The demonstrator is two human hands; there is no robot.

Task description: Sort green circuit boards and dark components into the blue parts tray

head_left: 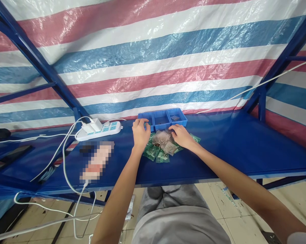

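Little bags [161,141] sat heaped on the worktop [234,144] between both hands; left hand [140,135] had bent fingers at the blue tray [162,121]; right hand's [182,136] curled fingers were right by the heap; couldn't tell if either gripped anything.

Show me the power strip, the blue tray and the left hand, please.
Power strip [106,129]: head view, on a teal socket.
Blue tray [162,127]: head view, middle compartment's front wall.
Left hand [140,133]: head view, back of the hand.
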